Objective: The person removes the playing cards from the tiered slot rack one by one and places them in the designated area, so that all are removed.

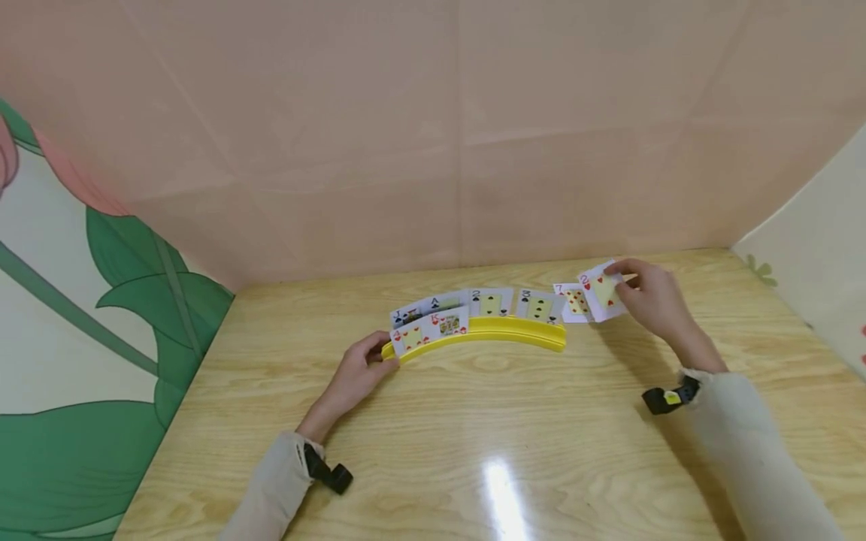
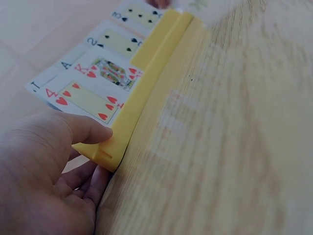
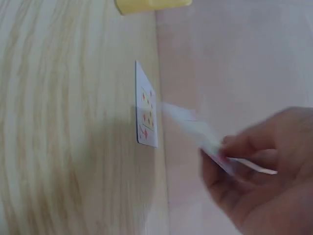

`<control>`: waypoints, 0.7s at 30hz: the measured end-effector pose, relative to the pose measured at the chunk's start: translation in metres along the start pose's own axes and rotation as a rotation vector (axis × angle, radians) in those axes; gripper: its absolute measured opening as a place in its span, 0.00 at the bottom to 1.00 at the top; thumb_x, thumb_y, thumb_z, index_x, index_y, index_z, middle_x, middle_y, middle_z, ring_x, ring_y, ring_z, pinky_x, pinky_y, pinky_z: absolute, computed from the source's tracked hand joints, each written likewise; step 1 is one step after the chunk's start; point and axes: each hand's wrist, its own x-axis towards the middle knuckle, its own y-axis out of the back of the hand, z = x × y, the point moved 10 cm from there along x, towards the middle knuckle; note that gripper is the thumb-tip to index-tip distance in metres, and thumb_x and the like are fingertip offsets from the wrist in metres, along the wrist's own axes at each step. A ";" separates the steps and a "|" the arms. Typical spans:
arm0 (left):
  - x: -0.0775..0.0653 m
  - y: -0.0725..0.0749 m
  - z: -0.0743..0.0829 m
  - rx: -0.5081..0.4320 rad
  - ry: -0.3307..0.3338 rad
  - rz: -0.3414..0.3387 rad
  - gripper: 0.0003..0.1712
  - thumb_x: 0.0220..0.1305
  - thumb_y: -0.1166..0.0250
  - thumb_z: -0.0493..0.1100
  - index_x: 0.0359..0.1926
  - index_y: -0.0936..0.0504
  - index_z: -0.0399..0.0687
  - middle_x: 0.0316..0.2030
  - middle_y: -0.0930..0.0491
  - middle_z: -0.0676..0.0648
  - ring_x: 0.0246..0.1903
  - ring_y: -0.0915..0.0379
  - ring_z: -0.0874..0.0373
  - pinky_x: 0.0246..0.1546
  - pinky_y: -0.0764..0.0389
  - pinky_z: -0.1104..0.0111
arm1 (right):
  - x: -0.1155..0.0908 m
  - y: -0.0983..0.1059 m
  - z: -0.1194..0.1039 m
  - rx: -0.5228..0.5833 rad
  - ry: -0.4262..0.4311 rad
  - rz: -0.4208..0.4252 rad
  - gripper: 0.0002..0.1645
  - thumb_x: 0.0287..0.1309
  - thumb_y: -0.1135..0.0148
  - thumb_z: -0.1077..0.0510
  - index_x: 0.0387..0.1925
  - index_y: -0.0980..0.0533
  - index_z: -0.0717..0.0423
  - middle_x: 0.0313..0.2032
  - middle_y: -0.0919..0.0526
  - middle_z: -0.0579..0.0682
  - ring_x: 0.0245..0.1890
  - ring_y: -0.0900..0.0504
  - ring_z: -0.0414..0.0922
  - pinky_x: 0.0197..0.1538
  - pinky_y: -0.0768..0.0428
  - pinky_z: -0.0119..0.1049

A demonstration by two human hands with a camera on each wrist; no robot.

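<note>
My left hand grips the left end of a curved yellow card holder, thumb in front and fingers behind in the left wrist view. In the holder's front row stand a four of hearts and a king of hearts. Several spade cards stand behind, among them a two of spades. My right hand pinches a two of hearts beyond the holder's right end; the right wrist view shows it blurred. A seven of diamonds lies face up on the table, partly overlapped by the raised card in the head view.
The wooden table ends at a pinkish backdrop behind the cards. A panel with painted green leaves borders the left side, and a pale panel the right. Black wrist mounts sit at both cuffs.
</note>
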 end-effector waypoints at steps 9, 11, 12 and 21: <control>0.001 0.000 -0.001 0.002 0.000 0.002 0.20 0.63 0.33 0.35 0.56 0.20 0.43 0.53 0.20 0.45 0.51 0.25 0.54 0.52 0.23 0.62 | 0.000 -0.021 0.033 -0.019 -0.125 -0.229 0.31 0.60 0.45 0.66 0.62 0.36 0.77 0.55 0.30 0.76 0.45 0.23 0.62 0.31 0.23 0.37; 0.001 -0.001 -0.002 0.000 0.005 -0.001 0.19 0.64 0.33 0.35 0.56 0.20 0.43 0.53 0.20 0.45 0.50 0.25 0.54 0.52 0.23 0.63 | 0.000 -0.020 0.037 -0.052 -0.103 -0.226 0.32 0.58 0.45 0.67 0.62 0.37 0.80 0.56 0.32 0.78 0.45 0.25 0.63 0.35 0.23 0.43; 0.001 -0.001 -0.002 0.001 0.006 -0.001 0.19 0.64 0.33 0.35 0.56 0.20 0.44 0.53 0.20 0.46 0.50 0.25 0.55 0.51 0.23 0.63 | 0.000 -0.019 0.039 -0.069 -0.087 -0.223 0.32 0.57 0.45 0.68 0.62 0.37 0.81 0.56 0.33 0.79 0.46 0.26 0.65 0.39 0.23 0.48; 0.001 -0.001 -0.003 -0.015 0.016 0.003 0.18 0.64 0.33 0.35 0.55 0.20 0.45 0.52 0.20 0.47 0.49 0.25 0.55 0.51 0.23 0.62 | 0.000 -0.024 0.046 -0.156 0.035 -0.218 0.30 0.55 0.43 0.69 0.58 0.34 0.82 0.57 0.37 0.86 0.59 0.41 0.80 0.59 0.41 0.72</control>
